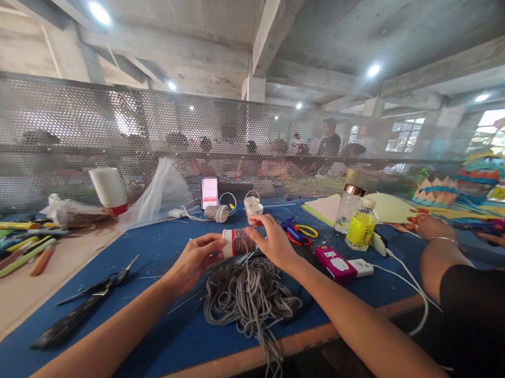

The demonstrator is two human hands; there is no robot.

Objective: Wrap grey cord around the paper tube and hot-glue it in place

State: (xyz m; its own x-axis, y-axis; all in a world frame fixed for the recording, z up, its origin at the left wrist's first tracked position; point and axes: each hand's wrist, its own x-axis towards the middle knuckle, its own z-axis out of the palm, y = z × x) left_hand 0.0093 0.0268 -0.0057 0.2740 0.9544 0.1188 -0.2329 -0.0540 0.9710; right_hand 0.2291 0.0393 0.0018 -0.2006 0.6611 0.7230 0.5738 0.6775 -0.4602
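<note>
A paper cup point(229, 244) lies on its side between my hands, white at one end with a red band, and grey cord wound around the rest. My left hand point(197, 260) pinches the white end between thumb and fingers. At the wound end, my right hand point(274, 245) has its thumb against the cord and its fingers curled over the far side, partly hidden. From the cup a strand runs down to a loose heap of grey cord point(252, 296), whose loops hang over the table's front edge. Behind stand a cord-wrapped cup point(216, 213) and a small white basket point(253, 206).
A phone point(209, 191) leans at the back. Right are a blue glue gun point(292, 230), a purple power bank point(335, 263), a jar point(343, 211) and a yellow bottle point(361, 228). Black tools point(99, 296) lie left, near stacked cups point(108, 188). A co-worker's hand point(434, 227) is far right.
</note>
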